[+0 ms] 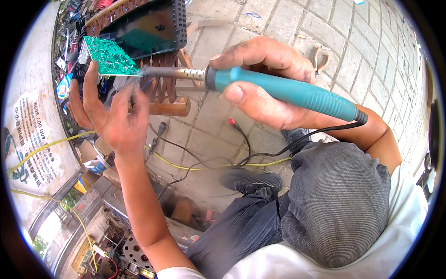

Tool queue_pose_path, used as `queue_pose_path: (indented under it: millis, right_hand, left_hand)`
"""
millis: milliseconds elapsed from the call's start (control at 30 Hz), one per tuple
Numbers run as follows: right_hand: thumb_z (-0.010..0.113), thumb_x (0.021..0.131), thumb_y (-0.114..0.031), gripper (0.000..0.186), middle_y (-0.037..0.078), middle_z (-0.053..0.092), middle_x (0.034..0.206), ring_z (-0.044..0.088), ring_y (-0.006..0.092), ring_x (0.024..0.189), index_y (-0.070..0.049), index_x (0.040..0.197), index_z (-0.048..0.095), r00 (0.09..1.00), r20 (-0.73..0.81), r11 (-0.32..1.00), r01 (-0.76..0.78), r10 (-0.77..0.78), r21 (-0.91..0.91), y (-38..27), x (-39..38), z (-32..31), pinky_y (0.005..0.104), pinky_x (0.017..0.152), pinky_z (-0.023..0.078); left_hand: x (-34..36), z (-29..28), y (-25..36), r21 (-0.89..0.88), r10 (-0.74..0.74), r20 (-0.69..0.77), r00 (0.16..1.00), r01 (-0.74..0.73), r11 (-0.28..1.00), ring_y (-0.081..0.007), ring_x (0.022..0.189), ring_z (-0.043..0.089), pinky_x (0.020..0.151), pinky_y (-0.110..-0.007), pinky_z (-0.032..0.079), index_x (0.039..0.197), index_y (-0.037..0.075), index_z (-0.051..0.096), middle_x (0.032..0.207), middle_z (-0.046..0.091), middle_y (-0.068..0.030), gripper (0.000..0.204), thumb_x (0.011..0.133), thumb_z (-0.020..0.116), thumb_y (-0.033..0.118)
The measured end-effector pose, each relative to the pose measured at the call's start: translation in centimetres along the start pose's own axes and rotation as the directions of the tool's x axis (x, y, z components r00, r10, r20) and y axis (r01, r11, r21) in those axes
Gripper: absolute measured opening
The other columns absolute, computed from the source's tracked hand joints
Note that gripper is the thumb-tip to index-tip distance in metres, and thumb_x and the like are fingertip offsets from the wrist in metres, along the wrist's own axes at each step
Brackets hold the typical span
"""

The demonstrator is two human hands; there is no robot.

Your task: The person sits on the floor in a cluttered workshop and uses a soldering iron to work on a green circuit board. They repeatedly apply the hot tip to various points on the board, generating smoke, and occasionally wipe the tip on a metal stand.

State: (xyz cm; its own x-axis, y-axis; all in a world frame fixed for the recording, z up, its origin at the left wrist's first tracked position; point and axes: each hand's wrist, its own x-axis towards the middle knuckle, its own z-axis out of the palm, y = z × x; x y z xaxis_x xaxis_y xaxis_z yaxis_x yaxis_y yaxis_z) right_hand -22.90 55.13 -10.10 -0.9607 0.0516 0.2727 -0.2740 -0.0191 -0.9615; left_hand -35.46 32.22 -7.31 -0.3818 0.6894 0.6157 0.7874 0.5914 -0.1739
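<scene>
A green circuit board point(109, 55) is tilted at the upper left, with a silvery finned part at its left edge. My left hand point(114, 111) holds it from below, fingers curled up around it; some thin wire shows near my fingertips, too blurred to tell clearly. My right hand point(272, 88) grips a teal-handled soldering iron point(292, 93), its metal shaft pointing left and its tip at the board's lower right corner. A faint haze hangs around the tip. A black cable leaves the handle's end and runs down to the left.
Behind the board, a black plastic casing point(144, 25) rests on a slatted wooden stand point(169, 106). Pliers point(321, 60), cables and a red-tipped plug point(232, 122) lie on paving point(218, 121). A printed white panel point(35, 139) and machine parts point(134, 251) line the left; my legs are below.
</scene>
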Motion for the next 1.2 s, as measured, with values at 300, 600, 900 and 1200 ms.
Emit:
queue_pose_path:
  millis: [300,600,900,1200]
  right_hand:
    - [0.064,0.087,-0.016,0.03,0.006,0.063,0.1,0.056,0.0106,0.084,-0.003,0.114,0.057,0.998,-0.008,0.998,-0.062,0.063,0.023,-0.3,0.0,0.0,0.0266,0.073,0.046]
    - [0.063,0.087,-0.016,0.029,0.009,0.062,0.101,0.057,0.012,0.083,-0.002,0.113,0.057,1.0,-0.012,0.999,-0.002,0.002,-0.032,0.0,0.2,-0.2,0.0269,0.072,0.046]
    - [0.062,0.088,-0.017,0.028,0.008,0.062,0.096,0.057,0.01,0.075,-0.003,0.112,0.058,0.993,0.005,0.993,-0.116,0.116,0.004,-1.1,0.3,-0.1,0.0254,0.065,0.046]
    - [0.063,0.087,-0.019,0.029,0.007,0.062,0.096,0.057,0.0106,0.076,-0.005,0.112,0.059,0.995,-0.001,0.995,-0.104,0.104,0.004,-1.1,0.3,-0.2,0.026,0.066,0.047]
  left_hand:
    - [-0.1,-0.2,-0.2,0.021,0.017,0.038,0.999,-0.018,1.0,-0.0373,0.127,0.037,0.106,-0.047,0.026,0.081,0.014,0.067,0.133,0.052,-0.0102,0.016,0.067,0.072,0.008]
    - [-0.1,-0.3,-0.2,-0.008,0.028,0.041,0.999,-0.028,1.0,-0.038,0.126,0.038,0.106,-0.048,0.027,0.082,0.012,0.068,0.134,0.051,-0.0104,0.018,0.066,0.073,0.006]
    - [-0.1,0.0,-0.4,-0.022,0.009,0.021,1.0,-0.009,1.0,-0.0342,0.126,0.038,0.106,-0.041,0.026,0.076,0.014,0.067,0.13,0.054,-0.0071,0.014,0.065,0.073,0.008]
    - [0.0,-0.3,-0.2,-0.01,0.018,0.037,0.999,-0.017,1.0,-0.0363,0.125,0.039,0.106,-0.046,0.028,0.081,0.012,0.07,0.131,0.054,-0.0108,0.015,0.067,0.075,0.009]
